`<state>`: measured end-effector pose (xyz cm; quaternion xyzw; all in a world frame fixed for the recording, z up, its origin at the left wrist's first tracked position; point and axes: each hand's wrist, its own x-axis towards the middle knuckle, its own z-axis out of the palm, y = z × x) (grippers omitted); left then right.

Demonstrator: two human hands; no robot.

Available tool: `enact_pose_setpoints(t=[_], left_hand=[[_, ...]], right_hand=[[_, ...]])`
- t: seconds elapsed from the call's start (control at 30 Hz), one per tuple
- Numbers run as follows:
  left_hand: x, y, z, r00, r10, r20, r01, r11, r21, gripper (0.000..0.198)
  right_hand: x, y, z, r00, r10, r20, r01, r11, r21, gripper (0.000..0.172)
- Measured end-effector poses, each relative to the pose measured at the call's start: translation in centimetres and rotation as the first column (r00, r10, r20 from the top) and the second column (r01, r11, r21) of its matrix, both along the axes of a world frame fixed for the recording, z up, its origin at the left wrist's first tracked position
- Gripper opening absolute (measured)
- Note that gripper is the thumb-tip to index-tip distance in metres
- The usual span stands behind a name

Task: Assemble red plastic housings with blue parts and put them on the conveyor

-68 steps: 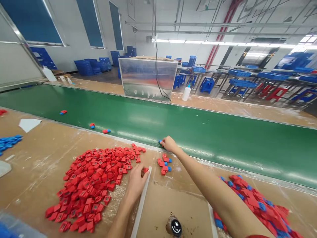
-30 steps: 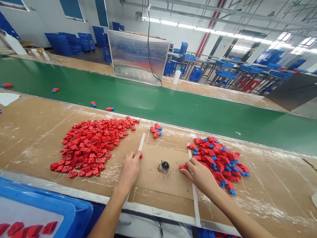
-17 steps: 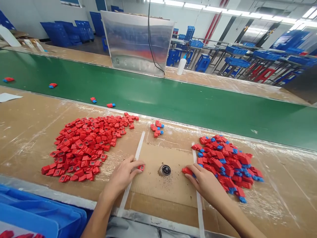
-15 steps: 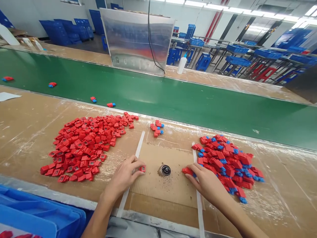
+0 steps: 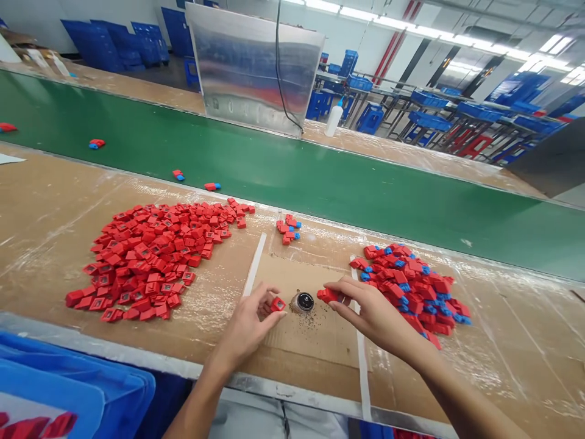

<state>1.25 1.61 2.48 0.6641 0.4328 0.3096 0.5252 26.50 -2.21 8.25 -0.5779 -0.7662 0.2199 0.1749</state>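
- The right hand (image 5: 377, 317) hides part of the red piece (image 5: 325, 296).
- The bottom edge cuts off the blue crate (image 5: 59, 396), so its red pieces (image 5: 57, 425) show only partly.
- The dark grains (image 5: 315, 317) on the cardboard (image 5: 311, 353) are too small to tell what they are.

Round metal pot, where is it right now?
In the head view, the round metal pot sits on the cardboard sheet, between the left hand and right hand.

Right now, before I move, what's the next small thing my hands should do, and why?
Probably bring the red plastic piece in your left hand together with the second red piece in your right hand. They're held close together on either side of the round metal dish, and the small cluster beyond shows red pieces with blue ends.
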Motion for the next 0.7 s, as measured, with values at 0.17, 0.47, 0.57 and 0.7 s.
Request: enact_pose_setpoints(t=[0.17, 0.47, 0.57, 0.7], left_hand=[[0.1, -0.5, -0.8, 0.999, 0.006, 0.034, -0.005, 1.0, -0.014, 0.02], [0.2, -0.6, -1.6, 0.992, 0.028, 0.125, -0.002, 0.978, -0.208, 0.019], [0.2, -0.6, -1.8, 0.991, 0.052, 0.127, -0.028, 0.983, -0.182, 0.019], [0.2, -0.8, -2.0, 0.99, 0.084, 0.117, -0.067, 0.988, -0.141, 0.022]], right_hand=[[-0.8, 0.5, 0.0, 0.995, 0.039, 0.087, -0.044, 0.997, 0.059, 0.021], [-1.6, 0.8, -0.7, 0.978, 0.099, 0.184, -0.117, 0.989, 0.092, 0.024], [-1.8, 0.9, -1.0, 0.974, 0.109, 0.2, -0.127, 0.988, 0.083, 0.023], [-1.9, 0.7, -1.1, 0.968, 0.113, 0.223, -0.134, 0.988, 0.079, 0.023]])
